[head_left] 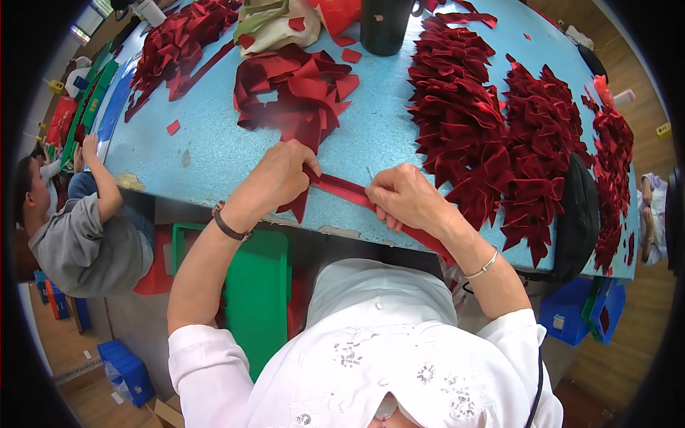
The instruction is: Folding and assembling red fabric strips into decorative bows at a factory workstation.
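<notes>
A dark red velvet ribbon [344,189] is stretched between my hands over the table's front edge. My left hand [284,170] pinches one end, where a pointed tail hangs down. Further along, my right hand [405,196] is closed round the ribbon, and the rest trails down toward my lap on the right. Just beyond my left hand lies a loose heap of red ribbon [303,93]. To the right of my hands, red ribbon bows [457,118] are packed in a long row, with a second row of bows [536,135] beside it.
The blue table [193,153] has a chipped front edge. A black bag [579,221] hangs at its right edge, near more bows [614,171]. A dark mug [385,27] stands at the back. Below sits a green crate [257,285]. A person [89,239] sits at the left.
</notes>
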